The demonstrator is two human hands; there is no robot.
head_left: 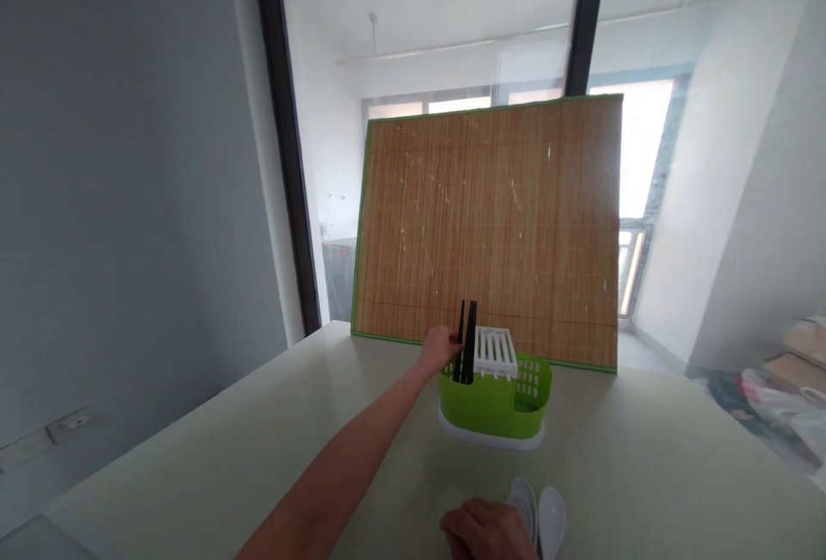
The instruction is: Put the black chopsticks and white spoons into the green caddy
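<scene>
A green plastic utensil holder [487, 409] with a white base and a white slatted rack [496, 352] stands on the table. Several black chopsticks [471, 341] rise upright from its left compartment. At that side, my left hand [441, 348] is closed in a pinch on the leftmost black chopstick, whose lower end is inside the holder. My right hand [489, 529] rests low at the front with its fingers curled; what is in it, if anything, is hidden. Right beside it lie white spoons [551, 519], partly covered by the hand.
The pale table [271, 422] carries all of this. Behind the holder a bamboo mat [483, 224] with green edging leans upright against a dark-framed glass partition [280, 113]. A grey wall [129, 156] is on the left. Boxes and bags [784, 396] lie beyond the table at right.
</scene>
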